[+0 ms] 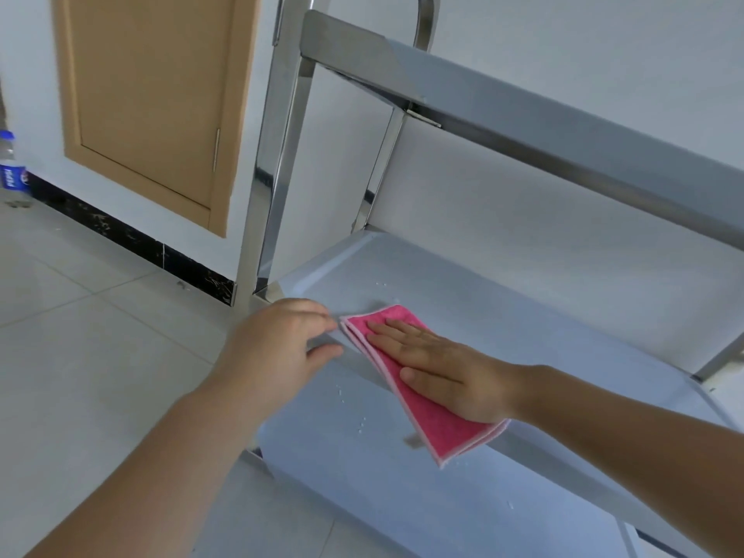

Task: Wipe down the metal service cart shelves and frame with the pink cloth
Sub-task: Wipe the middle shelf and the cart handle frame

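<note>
The metal service cart (523,126) fills the right side of the view, with its top shelf above and its middle shelf (503,300) below. A folded pink cloth (439,428) lies across the front rim of the middle shelf. My right hand (443,368) presses flat on the cloth with straight fingers. My left hand (282,340) is just left of the cloth at the shelf's front left corner, fingers loosely bent and its thumb near the rim; whether it touches the metal is unclear. Small water drops sit on the shelf and on the rim's front face.
The cart's shiny left upright post (277,163) rises beside a white wall with a tan cabinet door (149,98). A plastic bottle with a blue label (12,171) stands on the pale tiled floor (80,356) at far left. A lower shelf (402,497) shows beneath.
</note>
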